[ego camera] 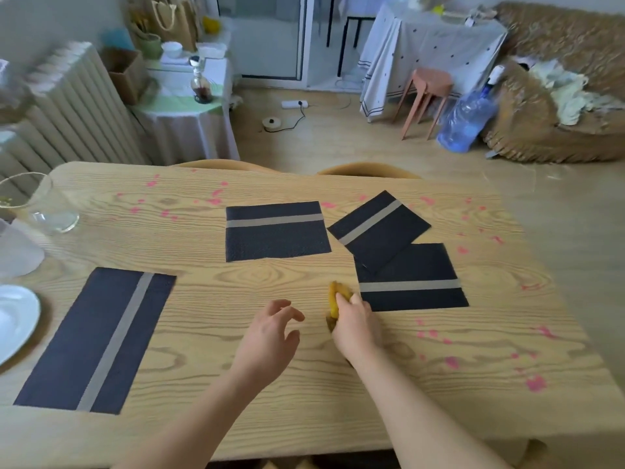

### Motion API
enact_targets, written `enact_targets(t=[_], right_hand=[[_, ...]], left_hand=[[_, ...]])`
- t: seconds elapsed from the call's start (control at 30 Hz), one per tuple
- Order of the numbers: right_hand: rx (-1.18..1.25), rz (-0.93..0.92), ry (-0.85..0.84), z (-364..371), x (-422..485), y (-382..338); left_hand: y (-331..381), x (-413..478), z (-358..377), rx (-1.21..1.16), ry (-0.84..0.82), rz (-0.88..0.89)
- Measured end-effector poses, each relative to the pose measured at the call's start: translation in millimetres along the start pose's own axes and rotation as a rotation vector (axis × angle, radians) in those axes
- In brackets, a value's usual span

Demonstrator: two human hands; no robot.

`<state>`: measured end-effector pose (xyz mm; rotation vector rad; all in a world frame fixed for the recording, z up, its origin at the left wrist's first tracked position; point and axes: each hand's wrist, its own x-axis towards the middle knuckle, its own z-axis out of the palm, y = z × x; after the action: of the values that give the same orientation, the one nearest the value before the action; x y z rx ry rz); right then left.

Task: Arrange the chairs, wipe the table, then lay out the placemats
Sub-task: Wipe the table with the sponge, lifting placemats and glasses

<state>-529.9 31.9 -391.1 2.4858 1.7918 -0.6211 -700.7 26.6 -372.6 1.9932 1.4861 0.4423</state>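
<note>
Wiping stage of the task, seen from the head camera. At far left a white plate point(15, 319) and a glass vase point(40, 204) stood on the wooden table point(270, 401); one dark placemat point(98, 340) lay near them, a second point(275, 231) mid-table. The left hand point(270, 336) hovered just above the bare wood, fingers spread and curled, holding nothing. The right hand point(355, 323) gripped a yellow sponge point(334, 299) pressed to the surface, just beside two overlapping placemats point(406, 265). Pink stains point(534, 380) marked the right and far edges. Two chair backs point(368, 169) sat tucked at the far side. Judged next: lifting the mats aside so the stained wood could be scrubbed
</note>
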Motion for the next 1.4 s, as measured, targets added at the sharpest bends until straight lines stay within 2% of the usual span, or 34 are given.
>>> enact_targets(t=[0.1, 0.23, 0.33, 0.57, 0.67, 0.73, 0.83, 0.9, 1.07, 1.13, 1.23, 1.4], right_hand=[[0.074, 0.041, 0.008, -11, 13, 2], [0.093, -0.186, -0.111, -2, -17, 26], [0.061, -0.231, -0.091, 7, -46, 59], [0.136, 0.084, 0.087, -29, -37, 178], [0.126, 0.126, 0.104, -35, -33, 192], [0.112, 0.039, 0.073, -31, -32, 185], [0.111, -0.184, -0.032, -23, -33, 168], [0.110, -0.243, -0.067, -22, -32, 165], [0.154, -0.071, 0.032, -42, -17, 213], [0.142, -0.001, 0.050, -52, -9, 237], [0.162, -0.002, 0.014, -59, -5, 243], [0.177, -0.029, 0.002, -56, -5, 243]], left_hand=[[5, 5, 1, 0.020, 0.034, -0.042], [39, 12, 22, 0.018, 0.039, -0.090], [73, 24, 42, -0.005, 0.048, -0.082], [127, 41, 90, -0.046, -0.008, -0.094], [136, 48, 107, -0.095, -0.001, -0.193], [139, 52, 116, -0.140, -0.007, -0.320], [141, 60, 124, -0.254, 0.012, -0.538], [140, 67, 125, -0.314, 0.062, -0.618], [143, 87, 127, -0.471, 0.221, -0.814], [146, 92, 130, -0.507, 0.243, -0.854], [154, 98, 137, -0.643, 0.226, -0.891], [169, 110, 145, -0.717, 0.221, -0.808]])
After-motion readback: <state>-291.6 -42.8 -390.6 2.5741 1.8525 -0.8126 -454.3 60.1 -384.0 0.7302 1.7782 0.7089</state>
